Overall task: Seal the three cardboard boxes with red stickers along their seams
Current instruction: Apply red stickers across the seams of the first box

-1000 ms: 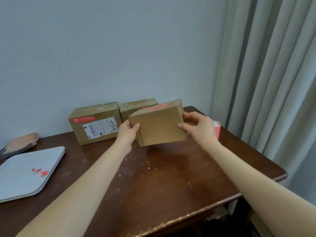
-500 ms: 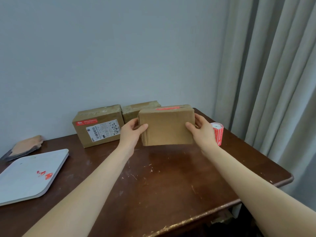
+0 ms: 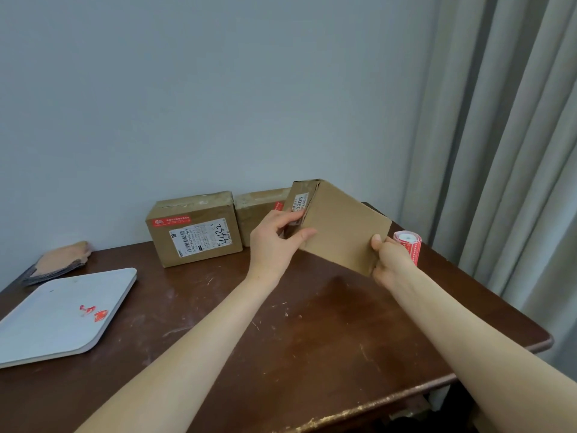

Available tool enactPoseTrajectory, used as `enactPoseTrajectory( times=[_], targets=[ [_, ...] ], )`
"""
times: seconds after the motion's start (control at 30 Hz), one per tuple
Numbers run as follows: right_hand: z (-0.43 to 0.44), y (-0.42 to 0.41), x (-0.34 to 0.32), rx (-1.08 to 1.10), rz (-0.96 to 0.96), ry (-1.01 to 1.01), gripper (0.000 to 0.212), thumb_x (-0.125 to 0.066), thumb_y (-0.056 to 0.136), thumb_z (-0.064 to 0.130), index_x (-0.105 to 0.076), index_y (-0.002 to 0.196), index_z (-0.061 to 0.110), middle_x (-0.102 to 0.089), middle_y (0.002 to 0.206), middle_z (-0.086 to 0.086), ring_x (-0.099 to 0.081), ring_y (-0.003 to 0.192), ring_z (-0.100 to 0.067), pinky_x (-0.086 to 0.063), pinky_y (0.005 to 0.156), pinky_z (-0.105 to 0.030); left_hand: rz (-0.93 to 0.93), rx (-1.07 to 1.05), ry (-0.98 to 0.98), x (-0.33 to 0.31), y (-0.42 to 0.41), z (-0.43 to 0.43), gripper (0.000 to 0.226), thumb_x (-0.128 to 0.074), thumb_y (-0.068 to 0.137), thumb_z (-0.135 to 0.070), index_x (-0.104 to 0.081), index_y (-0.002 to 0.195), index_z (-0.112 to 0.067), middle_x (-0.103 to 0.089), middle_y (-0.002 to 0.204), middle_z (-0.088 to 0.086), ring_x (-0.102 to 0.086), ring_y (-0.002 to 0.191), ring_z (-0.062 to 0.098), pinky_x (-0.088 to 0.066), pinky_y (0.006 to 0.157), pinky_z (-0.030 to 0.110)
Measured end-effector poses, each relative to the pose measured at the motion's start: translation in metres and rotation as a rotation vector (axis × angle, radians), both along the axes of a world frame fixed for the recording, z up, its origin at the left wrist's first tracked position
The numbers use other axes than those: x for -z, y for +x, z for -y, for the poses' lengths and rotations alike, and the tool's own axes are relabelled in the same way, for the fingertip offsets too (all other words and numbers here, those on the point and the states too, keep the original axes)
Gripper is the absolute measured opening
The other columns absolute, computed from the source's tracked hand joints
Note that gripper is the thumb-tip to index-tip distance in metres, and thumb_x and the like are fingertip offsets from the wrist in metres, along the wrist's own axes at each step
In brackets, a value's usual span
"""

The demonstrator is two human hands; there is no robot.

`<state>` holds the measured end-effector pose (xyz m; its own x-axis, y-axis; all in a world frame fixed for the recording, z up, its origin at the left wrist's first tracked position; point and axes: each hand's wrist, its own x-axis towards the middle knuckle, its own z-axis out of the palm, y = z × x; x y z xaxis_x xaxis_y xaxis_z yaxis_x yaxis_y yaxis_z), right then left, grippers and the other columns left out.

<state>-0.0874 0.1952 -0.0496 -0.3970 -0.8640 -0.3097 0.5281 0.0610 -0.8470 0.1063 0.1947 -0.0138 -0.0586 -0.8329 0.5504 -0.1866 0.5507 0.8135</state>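
Centre frame, the tilted box [image 3: 340, 226] is held above the table [image 3: 312, 339] between the left hand [image 3: 274, 242] and the right hand [image 3: 390, 260]. Behind it to the left, the labelled box [image 3: 193, 228] and a second box [image 3: 259, 210] sit side by side. A sticker roll [image 3: 409, 245] stands to the right, and a flat board [image 3: 62, 314] lies lower left.

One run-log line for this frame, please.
left hand, right hand: gripping box | box: tilted over table | sticker roll: upright, untouched

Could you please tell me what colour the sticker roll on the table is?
The sticker roll is red with a white core; head view.
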Motion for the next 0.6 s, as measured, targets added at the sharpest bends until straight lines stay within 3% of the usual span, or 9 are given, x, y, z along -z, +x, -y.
enactPoseTrajectory(
  times=[0.17,0.23,0.3,0.4,0.5,0.6],
  targets=[
    [-0.002,-0.004,-0.005,-0.009,-0.054,0.013,0.015,-0.047,0.1,0.018,-0.057,0.11,0.02,-0.062,0.11,-0.001,-0.058,0.101,-0.022,-0.049,0.091,-0.044,0.07,-0.043,-0.013,-0.002,0.001,0.002,0.034,-0.074,0.079,-0.022,-0.067,0.113,-0.024,-0.052,0.085,-0.009,-0.056,0.088,0.01,-0.045,0.084,0.017],
    [-0.003,-0.006,-0.011,0.006,-0.127,0.024,0.013,-0.054,0.097,0.021,-0.06,0.108,0.018,-0.063,0.115,-0.004,-0.06,0.106,-0.026,-0.049,0.095,-0.048,0.096,-0.038,0.015,-0.002,0.002,0.002,0.037,-0.068,0.085,-0.026,-0.063,0.121,-0.025,-0.05,0.093,-0.007,-0.054,0.091,0.006,-0.041,0.083,0.009],
    [-0.003,-0.009,-0.018,0.032,-0.179,0.027,0.021,-0.06,0.093,0.021,-0.06,0.112,0.012,-0.064,0.107,-0.005,-0.062,0.102,-0.027,-0.049,0.095,-0.048,0.1,0.0,0.08,-0.003,0.003,0.005,0.043,-0.062,0.088,-0.029,-0.055,0.131,-0.022,-0.05,0.11,-0.004,-0.052,0.1,0.003,-0.037,0.086,0.007],
    [-0.008,-0.01,-0.033,0.021,-0.247,0.047,0.024,-0.068,0.087,0.025,-0.055,0.103,0.014,-0.059,0.085,0.001,-0.06,0.081,-0.019,-0.052,0.08,-0.037,0.147,0.048,0.178,-0.007,0.006,0.016,0.062,-0.059,0.082,-0.045,-0.047,0.139,-0.024,-0.052,0.131,-0.006,-0.05,0.117,0.006,-0.038,0.1,0.025],
    [-0.01,-0.012,-0.042,0.025,-0.239,0.054,0.049,-0.072,0.076,0.039,-0.056,0.115,0.016,-0.058,0.087,0.002,-0.054,0.072,-0.015,-0.044,0.059,-0.028,0.183,-0.056,0.218,-0.009,0.01,0.027,0.065,-0.057,0.076,-0.058,-0.055,0.131,-0.026,-0.061,0.125,-0.01,-0.055,0.114,0.007,-0.043,0.101,0.034],
    [-0.012,-0.012,-0.047,-0.009,-0.286,0.035,0.057,-0.071,0.075,0.048,-0.058,0.119,0.014,-0.059,0.088,0.003,-0.047,0.061,-0.011,-0.038,0.054,-0.025,0.219,-0.175,0.237,-0.009,0.012,0.032,0.059,-0.054,0.079,-0.063,-0.064,0.12,-0.022,-0.067,0.114,-0.007,-0.06,0.109,0.013,-0.049,0.093,0.035]
  ],
)
